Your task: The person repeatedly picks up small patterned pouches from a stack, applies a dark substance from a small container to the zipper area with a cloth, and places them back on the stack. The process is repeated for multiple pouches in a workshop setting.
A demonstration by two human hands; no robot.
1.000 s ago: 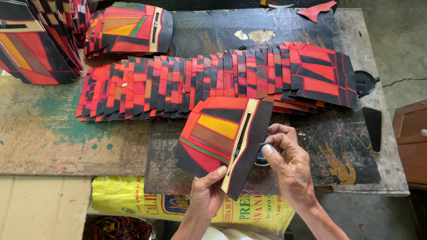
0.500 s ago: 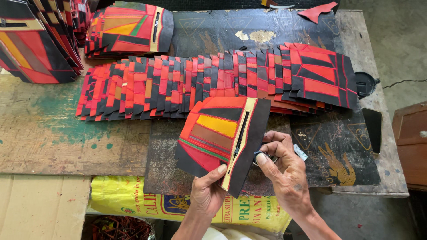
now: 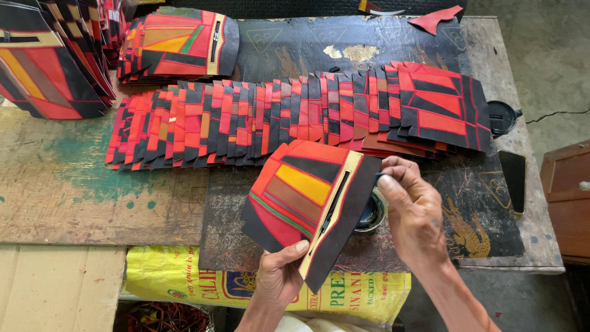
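— What do we see changed at the near edge of the worktop (image 3: 74, 209)?

— Our right hand (image 3: 415, 215) has lifted off the small round tin (image 3: 372, 212) it dipped toward half a second ago; its fingers now pinch a thin dark tool at the black strip of the patchwork panel (image 3: 307, 206).

— And the left hand (image 3: 279, 276)?

— It pinches the panel's near edge as before, tilted above the mat, nearer than the fanned row of panels (image 3: 295, 117). We judge the dip done.

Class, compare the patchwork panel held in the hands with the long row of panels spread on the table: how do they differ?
The held panel is single and lifted, tilted in the left hand; the row of panels lies flat, overlapping. The held panel shows yellow and a zip slot; the row shows only red, orange and black. Both are stitched patchwork.
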